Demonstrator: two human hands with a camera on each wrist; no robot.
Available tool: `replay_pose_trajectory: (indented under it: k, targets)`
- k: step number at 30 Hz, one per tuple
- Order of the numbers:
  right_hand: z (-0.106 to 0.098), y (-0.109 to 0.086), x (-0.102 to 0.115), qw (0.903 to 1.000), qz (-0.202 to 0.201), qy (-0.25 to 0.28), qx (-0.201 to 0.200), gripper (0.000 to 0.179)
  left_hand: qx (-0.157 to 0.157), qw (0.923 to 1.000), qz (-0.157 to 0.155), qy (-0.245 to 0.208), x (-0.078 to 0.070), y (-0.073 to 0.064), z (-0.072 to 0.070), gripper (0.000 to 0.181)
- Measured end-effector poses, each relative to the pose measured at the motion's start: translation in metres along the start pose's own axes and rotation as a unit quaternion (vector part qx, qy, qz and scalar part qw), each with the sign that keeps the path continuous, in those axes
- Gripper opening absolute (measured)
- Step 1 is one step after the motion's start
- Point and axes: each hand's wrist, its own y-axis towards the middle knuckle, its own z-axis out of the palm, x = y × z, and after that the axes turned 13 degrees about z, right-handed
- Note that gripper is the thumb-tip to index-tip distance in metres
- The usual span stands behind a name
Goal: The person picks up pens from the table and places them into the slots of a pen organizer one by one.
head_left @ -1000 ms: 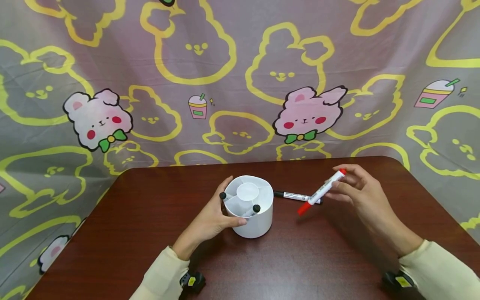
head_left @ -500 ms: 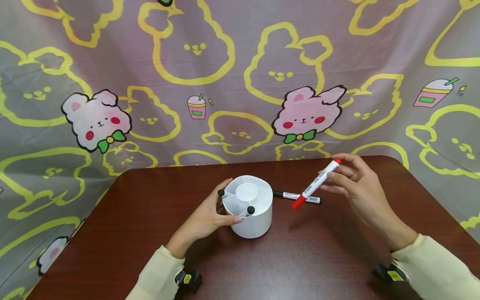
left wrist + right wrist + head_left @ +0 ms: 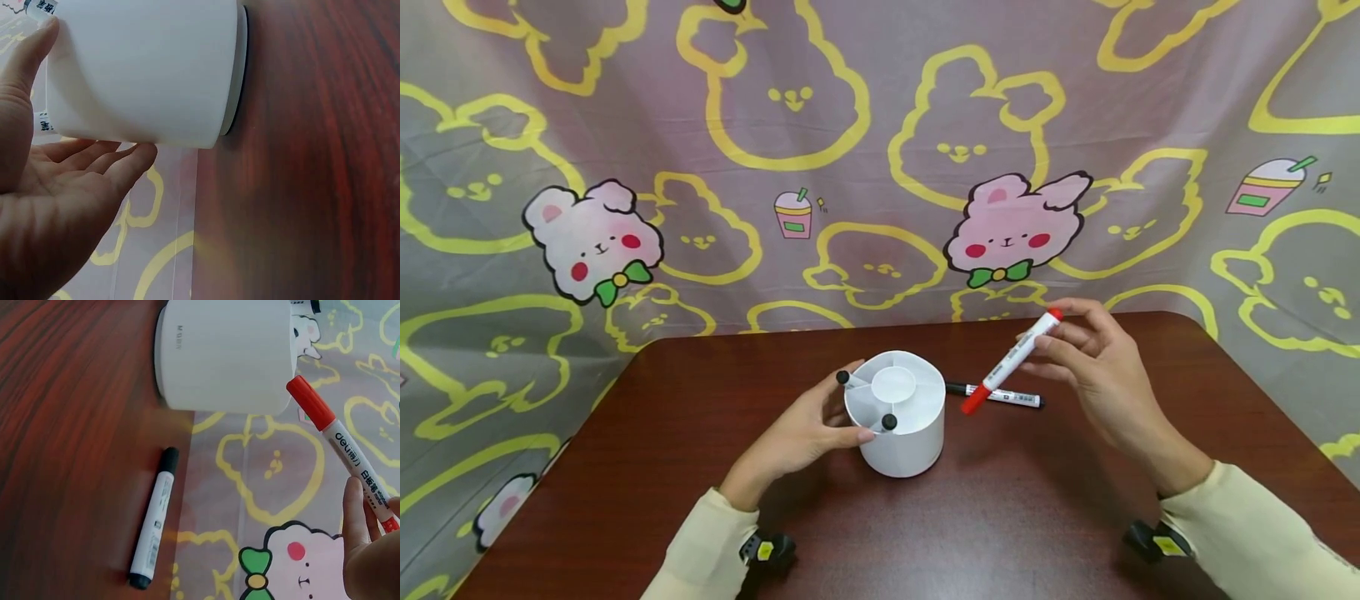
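Observation:
A white round pen holder [image 3: 901, 452] with divided compartments stands on the table. My left hand [image 3: 793, 437] grips its left side, thumb near the rim and fingers behind; the left wrist view shows the thumb and fingers around the holder wall [image 3: 144, 69]. Two black-capped markers lean inside it, one cap [image 3: 843, 377] at the left rim, another cap [image 3: 889, 422] at the front. To the right, my right hand [image 3: 1108, 379] pinches a red-capped whiteboard marker [image 3: 1013, 360] in the air, tilted with its lower red end towards the holder. The right wrist view shows lettering on this marker [image 3: 353, 453].
A black-capped marker [image 3: 1017, 398] lies on the dark wooden table [image 3: 1000, 517], right of the holder and below the red marker. A patterned cloth [image 3: 865, 167] hangs along the table's back edge.
My right hand has carried the red marker left and slightly up, closer to the holder. The front black cap in the holder has shifted left, and my left hand has drawn slightly left.

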Motion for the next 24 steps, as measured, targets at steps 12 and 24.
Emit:
replay_pose_trajectory:
  k: [12,24]
  targets:
    - [0.023,0.006,-0.003,0.9999,0.012,0.007,-0.005,0.028,0.005,0.9994,0.016,-0.030,0.002,0.000,0.000,0.100]
    - [0.038,0.009,-0.010,0.9992,0.031,-0.025,-0.001,0.025,-0.036,0.9993,0.007,-0.001,0.003,0.003,0.014,0.114]
